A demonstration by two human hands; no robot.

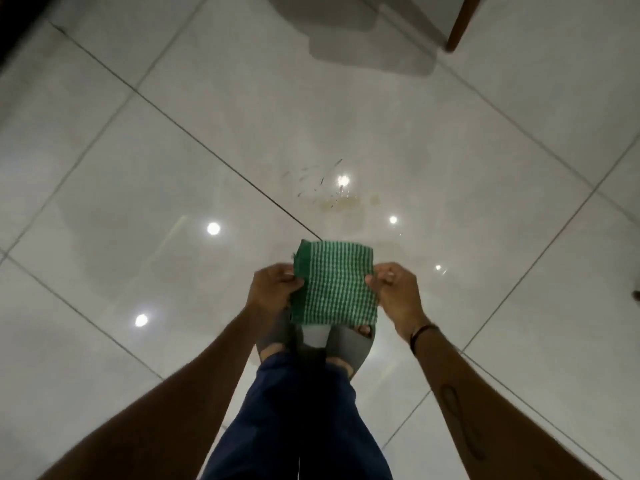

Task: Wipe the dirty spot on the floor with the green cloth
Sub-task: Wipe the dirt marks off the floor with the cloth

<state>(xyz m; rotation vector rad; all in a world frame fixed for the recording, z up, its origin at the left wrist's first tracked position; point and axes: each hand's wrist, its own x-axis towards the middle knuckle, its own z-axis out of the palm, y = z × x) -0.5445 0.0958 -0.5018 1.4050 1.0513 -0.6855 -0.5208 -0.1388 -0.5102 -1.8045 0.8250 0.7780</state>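
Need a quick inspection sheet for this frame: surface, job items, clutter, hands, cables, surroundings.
Surface: glossy pale tiled floor, dark grout lines, ceiling lights reflected in it.
Job's things: green cloth, checked, held flat in the air above the feet; dirty spot, a yellowish stain with small dark flecks beside it, lies on the floor ahead of the cloth, not yet touched.
Clutter: nothing seen.
Hands: left hand pinches the cloth's left edge, right hand its right edge; a dark band sits on the right wrist.
Cables: nothing seen.
Surroundings: wooden leg at top right; grey sandals on the person's feet.
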